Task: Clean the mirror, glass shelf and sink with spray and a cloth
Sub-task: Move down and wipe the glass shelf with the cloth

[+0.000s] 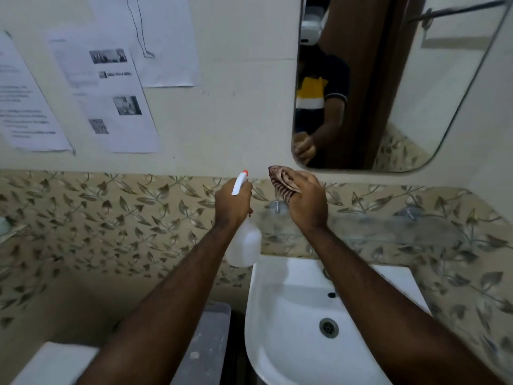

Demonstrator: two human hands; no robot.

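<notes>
Above the white sink [266, 343], both arms raised toward the wall. Left hand [231, 202] wrapped round the neck of a translucent spray bottle [245, 243], fingers closed on it, white trigger head with its red nozzle tip pointing up and toward the wall. Bottle body hanging below the fist, just over the sink's back left corner. Right hand [306, 200] just beside the left, not touching it, fingers clenched on a bunched striped cloth [281, 180], brown and pale, its folded end sticking out past the knuckles toward the wall. Cloth held just under the lower left corner of the mirror [433, 107], apart from the glass. In the mirror, part of a person in a dark shirt with yellow and white bands, one fist raised, plus a brown door and a towel rail. Under the mirror, a glass shelf [388, 227] on metal brackets, running along the leaf-patterned tile band [111, 218], hazy and see-through. Sink below with drain [329, 327] and overflow hole [331, 295] showing; tap mostly hidden behind the right forearm. On the plain wall to the left, several printed paper sheets [105, 90]. At bottom left, a white cistern lid [55, 362] and a grey plastic bin [211, 343] beside the sink.
</notes>
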